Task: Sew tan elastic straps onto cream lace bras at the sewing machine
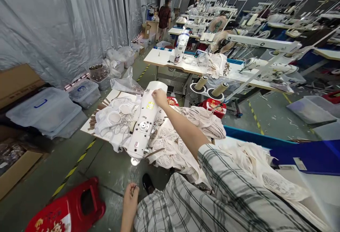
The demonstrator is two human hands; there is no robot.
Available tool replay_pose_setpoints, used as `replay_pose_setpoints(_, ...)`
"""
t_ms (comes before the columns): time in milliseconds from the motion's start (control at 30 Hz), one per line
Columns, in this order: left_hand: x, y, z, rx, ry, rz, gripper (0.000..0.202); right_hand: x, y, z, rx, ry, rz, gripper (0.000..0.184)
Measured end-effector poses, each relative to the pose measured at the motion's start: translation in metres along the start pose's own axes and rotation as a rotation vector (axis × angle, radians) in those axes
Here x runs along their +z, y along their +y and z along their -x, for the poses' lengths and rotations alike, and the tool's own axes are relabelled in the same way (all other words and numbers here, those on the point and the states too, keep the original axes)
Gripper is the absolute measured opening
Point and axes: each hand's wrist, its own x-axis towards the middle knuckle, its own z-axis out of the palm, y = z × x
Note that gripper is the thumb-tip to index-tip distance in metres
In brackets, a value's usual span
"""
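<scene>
My right hand point(159, 98) reaches across to the far end of a white sewing machine point(142, 129). Its fingers are pinched together at the machine's upper housing, and whatever may be between them is hidden. Low in front of the machine, my left hand point(130, 193) is closed with a small dark thing at the fingertips, too small to name. White bra pieces point(114, 117) with cups lie heaped left of the machine. To its right sit piles of cream lace fabric pieces point(170, 147) and a folded stack point(205, 120).
A red plastic stool point(87, 200) stands on the floor at lower left. Lidded plastic boxes point(45, 106) line the curtain side. Two thread cones point(201, 82) stand beyond the table. Another sewing table point(159, 56) is behind, and a person point(164, 17) stands farther back.
</scene>
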Motion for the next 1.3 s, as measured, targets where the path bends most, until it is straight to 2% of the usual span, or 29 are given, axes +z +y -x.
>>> replay_pose_setpoints(100, -0.008, -0.012, 0.003, -0.041, 0.028, 0.035, 0.049, 0.0, -0.001, 0.02, -0.107, -0.051, -0.018, 0.029)
replay_pose_setpoints(200, -0.017, -0.015, 0.005, -0.061, 0.027, 0.045, 0.047, -0.005, 0.002, 0.059, -0.242, -0.142, -0.024, 0.032)
replay_pose_setpoints(367, -0.024, -0.003, 0.006, -0.028, 0.049, 0.044, 0.045, -0.017, -0.003, 0.129, -0.491, -0.294, 0.08, 0.029)
replay_pose_setpoints(500, -0.021, 0.003, 0.004, -0.016, 0.035, 0.04, 0.046, -0.026, -0.015, 0.16, -0.62, -0.367, 0.205, 0.037)
replay_pose_setpoints(800, -0.007, 0.0, 0.008, 0.007, 0.04, 0.055, 0.047, -0.047, -0.039, 0.171, -0.727, -0.454, 0.488, 0.042)
replay_pose_setpoints(1000, -0.008, -0.004, 0.015, 0.002, 0.022, 0.058, 0.045, -0.058, -0.062, 0.168, -0.781, -0.564, 0.624, 0.034)
replay_pose_setpoints(1167, -0.009, -0.008, 0.014, -0.005, 0.03, 0.059, 0.041, -0.055, -0.078, 0.164, -0.882, -0.675, 0.678, 0.027)
replay_pose_setpoints(1300, -0.011, -0.014, 0.013, -0.012, 0.061, 0.073, 0.042, -0.042, -0.092, 0.154, -0.976, -0.715, 0.713, 0.03)
